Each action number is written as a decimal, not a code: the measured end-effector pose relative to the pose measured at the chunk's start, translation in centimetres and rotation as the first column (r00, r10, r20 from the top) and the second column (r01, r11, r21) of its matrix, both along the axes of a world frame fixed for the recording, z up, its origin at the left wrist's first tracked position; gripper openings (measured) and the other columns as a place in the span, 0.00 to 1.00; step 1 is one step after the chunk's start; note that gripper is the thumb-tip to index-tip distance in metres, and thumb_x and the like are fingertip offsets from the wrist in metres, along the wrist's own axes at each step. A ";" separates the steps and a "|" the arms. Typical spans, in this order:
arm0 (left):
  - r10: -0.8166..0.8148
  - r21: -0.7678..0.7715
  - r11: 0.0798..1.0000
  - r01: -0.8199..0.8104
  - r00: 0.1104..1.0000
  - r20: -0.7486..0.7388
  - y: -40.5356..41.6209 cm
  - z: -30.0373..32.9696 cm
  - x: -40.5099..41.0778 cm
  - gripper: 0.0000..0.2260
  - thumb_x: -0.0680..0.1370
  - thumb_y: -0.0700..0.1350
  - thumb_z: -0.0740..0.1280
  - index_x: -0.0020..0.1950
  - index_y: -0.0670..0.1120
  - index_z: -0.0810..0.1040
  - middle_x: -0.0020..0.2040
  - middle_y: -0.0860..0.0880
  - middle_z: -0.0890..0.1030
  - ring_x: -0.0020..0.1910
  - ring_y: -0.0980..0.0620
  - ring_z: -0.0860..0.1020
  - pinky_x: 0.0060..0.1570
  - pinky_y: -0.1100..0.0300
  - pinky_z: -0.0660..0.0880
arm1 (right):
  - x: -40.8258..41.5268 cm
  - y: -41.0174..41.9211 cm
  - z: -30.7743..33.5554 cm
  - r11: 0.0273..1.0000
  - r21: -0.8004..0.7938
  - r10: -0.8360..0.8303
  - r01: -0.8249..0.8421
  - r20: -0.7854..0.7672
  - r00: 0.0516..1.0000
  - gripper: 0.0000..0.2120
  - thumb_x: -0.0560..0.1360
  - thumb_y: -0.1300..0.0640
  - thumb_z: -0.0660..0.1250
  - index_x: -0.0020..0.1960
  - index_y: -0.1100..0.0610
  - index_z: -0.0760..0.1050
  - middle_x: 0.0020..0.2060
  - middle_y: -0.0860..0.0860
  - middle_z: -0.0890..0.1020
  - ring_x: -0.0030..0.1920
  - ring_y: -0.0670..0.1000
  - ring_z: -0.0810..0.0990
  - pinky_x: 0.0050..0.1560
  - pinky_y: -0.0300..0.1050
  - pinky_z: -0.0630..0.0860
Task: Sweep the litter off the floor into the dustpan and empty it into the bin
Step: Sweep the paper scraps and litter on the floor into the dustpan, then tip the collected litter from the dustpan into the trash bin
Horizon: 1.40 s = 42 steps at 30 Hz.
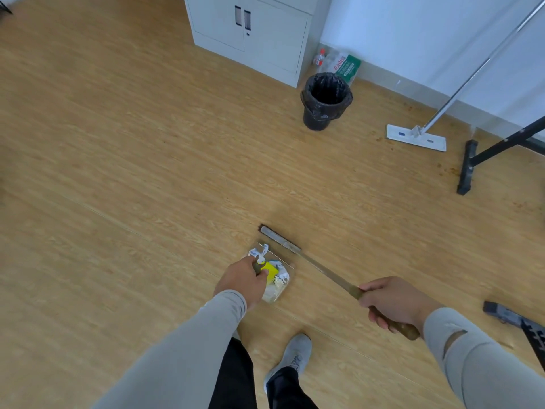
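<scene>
A clear dustpan sits low over the wooden floor at centre, filled with crumpled white paper and a yellow piece. My left hand grips its handle from the left. My right hand holds the brown handle of a long broom, whose narrow head rests on the floor just beyond the dustpan's lip. A black bin lined with a black bag stands open farther off, in front of the cabinet.
A white cabinet stands at the back, with bottles and a green bag beside it. A flat mop leans on the right wall. Black stand legs lie at right. My shoe is below the dustpan.
</scene>
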<state>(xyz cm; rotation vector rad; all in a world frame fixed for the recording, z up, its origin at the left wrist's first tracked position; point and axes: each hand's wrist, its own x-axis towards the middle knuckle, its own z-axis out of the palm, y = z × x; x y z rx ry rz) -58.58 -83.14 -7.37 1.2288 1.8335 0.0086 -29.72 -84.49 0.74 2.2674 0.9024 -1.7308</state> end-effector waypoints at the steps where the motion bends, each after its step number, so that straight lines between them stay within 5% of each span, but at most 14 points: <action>1: 0.013 0.008 1.000 -0.013 1.000 -0.007 0.0 0.4 -0.6 0.13 0.79 0.56 0.65 0.59 0.51 0.78 0.49 0.49 0.83 0.48 0.44 0.81 0.50 0.53 0.79 | -0.1 0.1 0.3 1.000 0.015 -0.011 0.011 0.000 1.000 0.17 0.75 0.63 0.68 0.63 0.55 0.76 0.29 0.58 0.82 0.22 0.52 0.72 0.24 0.42 0.67; 7: 0.065 0.082 0.994 -0.066 0.998 0.015 0.1 4.6 -4.4 0.09 0.78 0.56 0.65 0.55 0.56 0.78 0.45 0.54 0.82 0.45 0.48 0.81 0.51 0.52 0.80 | -1.4 1.7 2.8 0.992 0.088 -0.094 0.094 -0.006 0.996 0.13 0.76 0.65 0.67 0.60 0.57 0.77 0.28 0.60 0.80 0.22 0.53 0.71 0.22 0.40 0.67; 15: 0.069 0.212 0.974 -0.080 0.996 0.063 2.4 11.0 -9.6 0.13 0.78 0.55 0.66 0.62 0.57 0.78 0.43 0.59 0.81 0.43 0.53 0.81 0.47 0.58 0.79 | -4.5 4.5 7.4 0.971 0.132 -0.198 0.198 -0.010 0.980 0.07 0.78 0.63 0.65 0.51 0.66 0.79 0.25 0.58 0.77 0.20 0.52 0.69 0.21 0.38 0.66; 20: -0.007 0.299 0.954 -0.002 1.000 0.030 6.1 14.8 -12.6 0.14 0.78 0.55 0.66 0.64 0.58 0.78 0.45 0.60 0.81 0.45 0.54 0.80 0.49 0.59 0.77 | -5.6 5.9 9.8 0.913 0.105 -0.390 0.395 -0.064 0.919 0.09 0.79 0.58 0.66 0.46 0.64 0.76 0.25 0.57 0.75 0.20 0.52 0.67 0.20 0.39 0.65; 26: -0.160 0.395 0.904 0.165 0.986 -0.046 13.0 18.8 -14.7 0.09 0.79 0.56 0.65 0.58 0.58 0.78 0.38 0.57 0.81 0.40 0.51 0.80 0.41 0.57 0.75 | -6.7 7.3 11.7 0.755 0.133 -0.608 0.643 -0.226 0.761 0.07 0.81 0.59 0.67 0.50 0.63 0.75 0.29 0.55 0.76 0.20 0.48 0.70 0.16 0.36 0.66; 33: -0.273 0.495 0.811 0.312 0.950 -0.153 22.7 22.1 -13.0 0.14 0.79 0.58 0.64 0.63 0.58 0.77 0.43 0.55 0.82 0.46 0.46 0.81 0.47 0.53 0.79 | -6.5 11.7 11.3 0.579 0.076 -0.747 0.812 -0.349 0.566 0.05 0.81 0.62 0.63 0.50 0.64 0.76 0.29 0.54 0.78 0.20 0.45 0.74 0.16 0.36 0.71; 42: -0.363 0.509 0.715 0.480 0.877 -0.316 37.1 25.9 -4.5 0.13 0.81 0.58 0.63 0.63 0.58 0.77 0.46 0.55 0.81 0.45 0.47 0.79 0.40 0.57 0.71 | -1.1 22.9 12.3 0.566 0.220 -0.718 0.794 -0.342 0.606 0.05 0.78 0.63 0.65 0.49 0.64 0.77 0.32 0.55 0.79 0.22 0.46 0.72 0.19 0.35 0.69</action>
